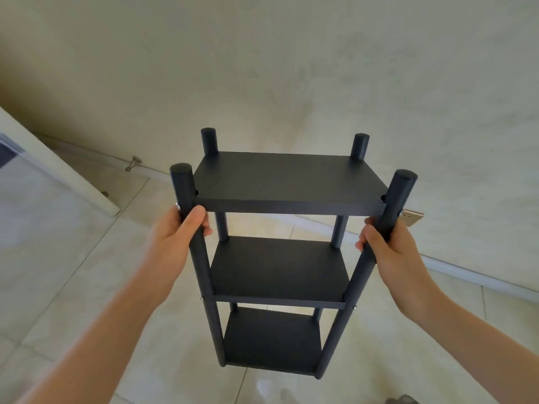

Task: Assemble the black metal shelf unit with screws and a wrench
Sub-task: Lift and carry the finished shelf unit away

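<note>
The black metal shelf unit (pixel 287 179) stands upright in the middle of the view, with three flat shelves between four round posts. My left hand (pixel 178 237) grips the near left post just below the top shelf. My right hand (pixel 390 246) grips the near right post at the same height. Small silver screw heads (pixel 201 298) show on the near posts at the middle shelf and beside my left hand. No wrench is in view.
Pale floor tiles (pixel 87 287) lie under the shelf. A plain wall (pixel 262 68) rises behind it, with a baseboard and a socket plate (pixel 412 215) at the right. A white door (pixel 58 167) and a metal door stop (pixel 132 164) stand at the left.
</note>
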Available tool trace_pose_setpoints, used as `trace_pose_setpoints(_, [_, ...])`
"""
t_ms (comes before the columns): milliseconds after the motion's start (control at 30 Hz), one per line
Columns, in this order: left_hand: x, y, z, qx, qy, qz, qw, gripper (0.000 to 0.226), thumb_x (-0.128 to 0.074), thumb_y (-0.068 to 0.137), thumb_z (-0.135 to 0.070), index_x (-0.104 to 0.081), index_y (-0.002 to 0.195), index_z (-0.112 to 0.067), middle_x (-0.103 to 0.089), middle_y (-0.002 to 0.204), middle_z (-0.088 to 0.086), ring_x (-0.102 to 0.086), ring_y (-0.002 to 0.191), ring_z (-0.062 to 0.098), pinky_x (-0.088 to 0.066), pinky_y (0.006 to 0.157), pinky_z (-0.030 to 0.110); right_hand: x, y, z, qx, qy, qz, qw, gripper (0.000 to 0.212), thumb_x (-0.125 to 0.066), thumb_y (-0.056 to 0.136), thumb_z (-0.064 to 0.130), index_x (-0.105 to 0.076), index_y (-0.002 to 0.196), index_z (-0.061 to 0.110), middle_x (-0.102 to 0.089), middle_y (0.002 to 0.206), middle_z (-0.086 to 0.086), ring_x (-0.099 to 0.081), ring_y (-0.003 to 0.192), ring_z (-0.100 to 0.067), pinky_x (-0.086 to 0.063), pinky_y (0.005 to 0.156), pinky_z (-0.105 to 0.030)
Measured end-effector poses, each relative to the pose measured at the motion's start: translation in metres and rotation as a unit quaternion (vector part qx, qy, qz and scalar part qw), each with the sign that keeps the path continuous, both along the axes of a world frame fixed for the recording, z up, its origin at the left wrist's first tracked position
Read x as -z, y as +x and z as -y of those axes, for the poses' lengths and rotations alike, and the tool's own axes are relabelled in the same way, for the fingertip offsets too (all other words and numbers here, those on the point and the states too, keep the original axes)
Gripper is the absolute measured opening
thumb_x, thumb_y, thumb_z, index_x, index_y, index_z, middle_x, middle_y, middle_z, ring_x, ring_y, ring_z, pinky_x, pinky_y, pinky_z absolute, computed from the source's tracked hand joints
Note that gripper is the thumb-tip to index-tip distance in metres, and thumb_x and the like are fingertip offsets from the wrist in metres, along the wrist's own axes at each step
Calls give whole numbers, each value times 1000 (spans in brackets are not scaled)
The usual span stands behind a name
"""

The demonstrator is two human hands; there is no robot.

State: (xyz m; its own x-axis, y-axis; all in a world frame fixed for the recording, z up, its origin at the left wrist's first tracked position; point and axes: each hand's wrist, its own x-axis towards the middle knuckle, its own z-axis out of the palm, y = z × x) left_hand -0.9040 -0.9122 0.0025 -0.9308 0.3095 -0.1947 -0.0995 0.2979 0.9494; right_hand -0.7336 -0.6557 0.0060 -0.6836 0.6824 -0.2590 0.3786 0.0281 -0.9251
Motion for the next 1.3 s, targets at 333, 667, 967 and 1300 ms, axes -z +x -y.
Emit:
trace_pose_setpoints(333, [-179, 47, 60, -63, 12, 170, 983, 52, -70, 43, -85, -70, 84, -53, -71, 91, -27, -61, 101, 8, -38, 85, 27, -189, 32, 46, -39, -68, 77, 994, 18, -60, 98, 18, -58, 112, 28, -68, 105, 6, -62, 101, -15, -48, 101, -45])
trace_pose_setpoints(667, [-270, 109, 128, -251, 70, 296, 919, 51, -48, 89, -64, -46, 122, -25, -48, 144, -3, -44, 137, 22, -30, 119, 45, -293, 62, 96, -59, -253, 105, 960, 35, -71, 80, 39, -66, 108, 19, -73, 103, 8, -61, 111, -18, -42, 103, -40])
trace_pose_setpoints(967, [-283, 131, 173, -342, 90, 318, 880, 30, -51, 96, -49, -54, 114, -25, -59, 119, -7, -51, 126, 23, -32, 117, 48, -301, 59, 138, -70, -302, 113, 944, 60, -68, 57, 68, -69, 98, 23, -75, 87, 9, -70, 87, -15, -51, 81, -32])
trace_pose_setpoints(1300, [-282, 86, 161, -321, 75, 355, 875, 17, -52, 90, -31, -46, 80, -19, -48, 92, 2, -48, 87, 16, -34, 103, 43, -295, 7, 114, -46, -318, 170, 931, 18, -62, 89, 10, -55, 72, 7, -47, 80, -11, -48, 82, -26, -50, 79, -39])
